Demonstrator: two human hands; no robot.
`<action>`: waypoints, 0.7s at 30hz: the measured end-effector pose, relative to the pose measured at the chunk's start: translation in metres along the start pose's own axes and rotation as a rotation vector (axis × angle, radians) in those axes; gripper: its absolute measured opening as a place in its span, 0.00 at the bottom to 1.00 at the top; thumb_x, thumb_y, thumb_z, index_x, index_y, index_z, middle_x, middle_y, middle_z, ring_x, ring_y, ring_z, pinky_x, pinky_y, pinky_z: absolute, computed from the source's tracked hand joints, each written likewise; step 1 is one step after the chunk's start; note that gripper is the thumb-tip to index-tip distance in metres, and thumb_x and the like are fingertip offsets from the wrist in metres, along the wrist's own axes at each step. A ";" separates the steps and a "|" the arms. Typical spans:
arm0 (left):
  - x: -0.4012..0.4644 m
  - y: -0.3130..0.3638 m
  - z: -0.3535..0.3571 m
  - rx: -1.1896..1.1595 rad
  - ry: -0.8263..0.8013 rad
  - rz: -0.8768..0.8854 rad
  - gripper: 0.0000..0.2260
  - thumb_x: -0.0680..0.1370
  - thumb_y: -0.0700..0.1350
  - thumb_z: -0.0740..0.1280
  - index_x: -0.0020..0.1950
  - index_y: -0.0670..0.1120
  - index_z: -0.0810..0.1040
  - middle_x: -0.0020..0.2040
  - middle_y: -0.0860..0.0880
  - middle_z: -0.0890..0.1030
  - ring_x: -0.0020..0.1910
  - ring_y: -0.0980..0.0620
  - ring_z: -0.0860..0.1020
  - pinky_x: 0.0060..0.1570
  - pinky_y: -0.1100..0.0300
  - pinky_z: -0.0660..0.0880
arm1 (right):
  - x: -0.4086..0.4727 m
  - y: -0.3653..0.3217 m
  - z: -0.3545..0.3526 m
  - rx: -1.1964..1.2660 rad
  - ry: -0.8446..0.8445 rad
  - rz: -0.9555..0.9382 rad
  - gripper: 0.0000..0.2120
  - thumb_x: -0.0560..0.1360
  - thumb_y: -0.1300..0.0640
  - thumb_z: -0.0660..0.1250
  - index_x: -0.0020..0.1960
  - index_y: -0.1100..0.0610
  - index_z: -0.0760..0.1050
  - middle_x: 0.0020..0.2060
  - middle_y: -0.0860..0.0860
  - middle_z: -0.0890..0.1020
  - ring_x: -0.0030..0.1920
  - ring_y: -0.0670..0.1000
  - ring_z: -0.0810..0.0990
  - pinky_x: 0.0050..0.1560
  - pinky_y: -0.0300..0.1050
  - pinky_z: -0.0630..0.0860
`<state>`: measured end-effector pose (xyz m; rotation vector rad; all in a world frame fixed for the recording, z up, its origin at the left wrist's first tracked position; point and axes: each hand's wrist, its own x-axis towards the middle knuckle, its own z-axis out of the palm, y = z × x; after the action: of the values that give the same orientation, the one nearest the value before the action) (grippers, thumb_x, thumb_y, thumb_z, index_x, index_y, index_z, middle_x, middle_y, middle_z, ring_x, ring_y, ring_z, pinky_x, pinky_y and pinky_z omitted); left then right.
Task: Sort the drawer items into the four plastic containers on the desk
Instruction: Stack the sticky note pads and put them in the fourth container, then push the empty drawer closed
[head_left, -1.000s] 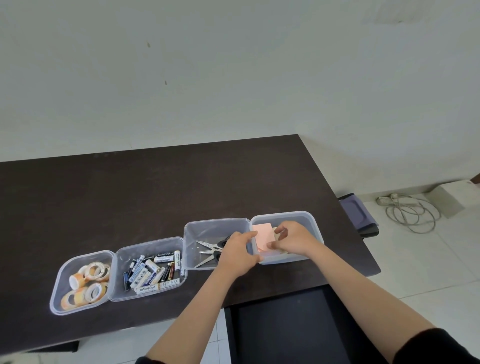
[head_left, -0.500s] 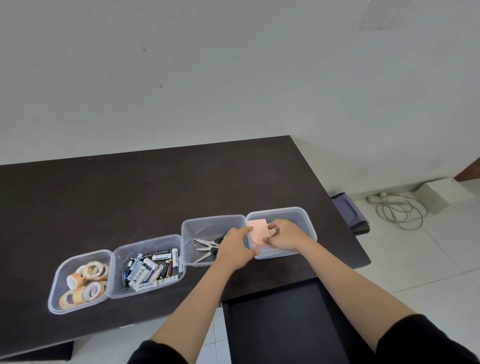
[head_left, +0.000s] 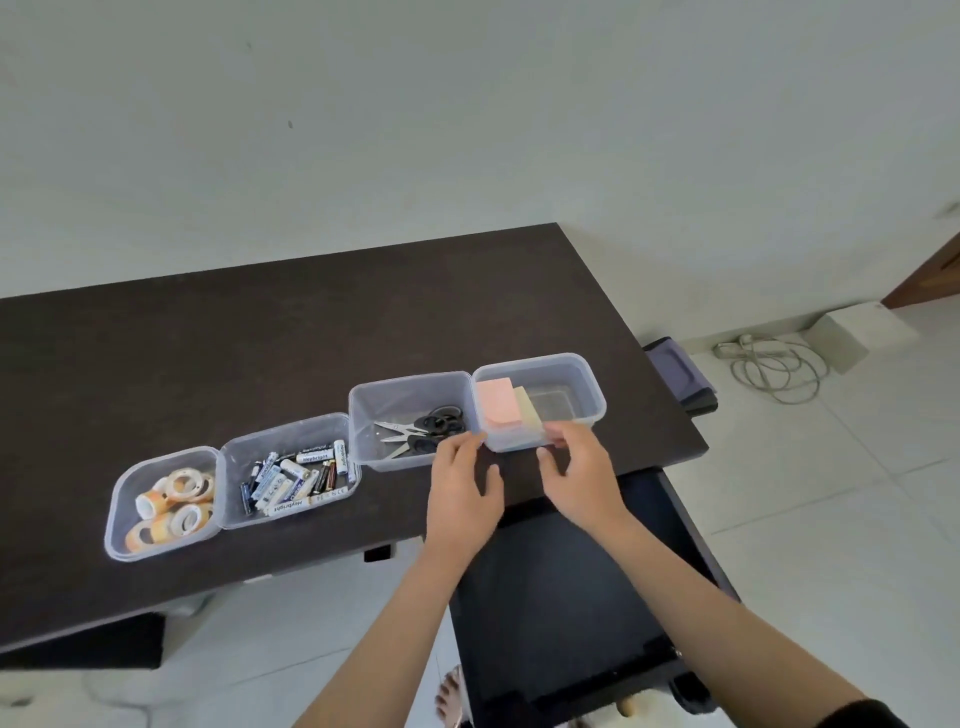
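Here, left hand (head_left: 464, 486) open, right hand (head_left: 582, 475) empty

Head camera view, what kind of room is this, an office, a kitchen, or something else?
Most likely a home office or study corner. A dark desk stands against a plain wall with its drawer pulled open, clear containers hold stationery such as scissors and batteries, and a coiled cable lies on the tiled floor.
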<state>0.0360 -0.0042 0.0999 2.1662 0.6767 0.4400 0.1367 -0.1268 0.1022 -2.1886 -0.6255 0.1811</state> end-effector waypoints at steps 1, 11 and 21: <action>-0.016 -0.003 0.004 0.000 0.007 -0.019 0.18 0.77 0.42 0.66 0.66 0.45 0.72 0.64 0.50 0.72 0.63 0.55 0.71 0.63 0.66 0.67 | -0.019 0.006 0.001 -0.006 0.016 -0.021 0.15 0.74 0.61 0.67 0.60 0.57 0.74 0.54 0.49 0.78 0.54 0.45 0.76 0.55 0.36 0.72; -0.191 -0.028 0.047 0.028 -0.072 -0.483 0.26 0.76 0.48 0.68 0.71 0.47 0.65 0.70 0.47 0.67 0.68 0.49 0.68 0.67 0.57 0.68 | -0.223 0.078 0.019 0.089 -0.012 0.159 0.16 0.75 0.61 0.66 0.62 0.54 0.73 0.48 0.45 0.76 0.50 0.45 0.76 0.50 0.41 0.76; -0.247 -0.043 0.054 0.023 -0.193 -0.647 0.32 0.73 0.50 0.71 0.73 0.47 0.63 0.69 0.47 0.70 0.66 0.48 0.71 0.62 0.56 0.70 | -0.270 0.123 0.027 0.452 0.001 0.835 0.46 0.74 0.54 0.69 0.76 0.49 0.38 0.70 0.58 0.66 0.68 0.56 0.69 0.65 0.51 0.70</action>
<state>-0.1467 -0.1621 0.0119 1.8412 1.2069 -0.1180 -0.0597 -0.3070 -0.0307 -1.8734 0.3457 0.6805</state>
